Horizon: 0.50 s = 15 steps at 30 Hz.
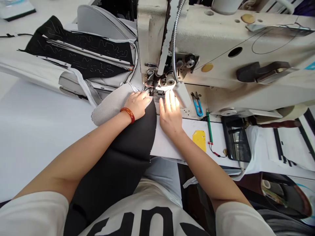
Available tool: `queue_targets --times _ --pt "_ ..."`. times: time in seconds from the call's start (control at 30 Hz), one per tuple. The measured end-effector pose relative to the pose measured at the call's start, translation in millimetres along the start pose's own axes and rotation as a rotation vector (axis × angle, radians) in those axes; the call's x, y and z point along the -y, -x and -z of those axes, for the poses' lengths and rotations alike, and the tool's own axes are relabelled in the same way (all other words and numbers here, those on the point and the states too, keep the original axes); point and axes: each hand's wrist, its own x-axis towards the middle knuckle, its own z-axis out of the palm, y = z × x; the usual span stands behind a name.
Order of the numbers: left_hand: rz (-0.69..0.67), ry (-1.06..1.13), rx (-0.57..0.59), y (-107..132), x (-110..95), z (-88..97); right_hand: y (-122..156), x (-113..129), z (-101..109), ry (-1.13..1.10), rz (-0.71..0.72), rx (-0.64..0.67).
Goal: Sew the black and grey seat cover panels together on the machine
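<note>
A black fabric piece [137, 141] with a curved edge hangs from the machine bed over my lap. My left hand [137, 104], a reddish bracelet on its wrist, is closed on the fabric beside the presser foot [152, 91] of a sewing machine [211, 39]. Next to that hand a light grey mesh piece [110, 105] is joined to the work; how the layers meet under my fingers is hidden. My right hand [170, 113] lies open and flat, fingers stretched forward, on the bed right of the needle area, near the white block at the metal hose's end.
Sewn black and grey panels [86, 55] lie left of the machine. To the right are blue thread snips [197, 104], a green pencil-like tool [209, 126], a yellow tag [199, 140] and a dark phone-like tray [236, 137]. A flexible metal hose [175, 39] runs down by the needle.
</note>
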Motion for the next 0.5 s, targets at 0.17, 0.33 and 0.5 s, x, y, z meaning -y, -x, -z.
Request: queue_targets --times 0.17,0.33,0.5 --pt "-0.005 0.013 0.005 5.0 -0.6 2.0 3.4 7.2 7.5 0.003 -0.002 0.047" --pt "-0.014 -0.013 0.021 8.9 -0.9 3.9 24.8 30.3 7.6 -0.098 0.318 0.174" --pt "0.043 0.000 -0.001 -1.0 -4.8 -4.1 25.0 38.6 -0.4 -0.101 0.311 0.233"
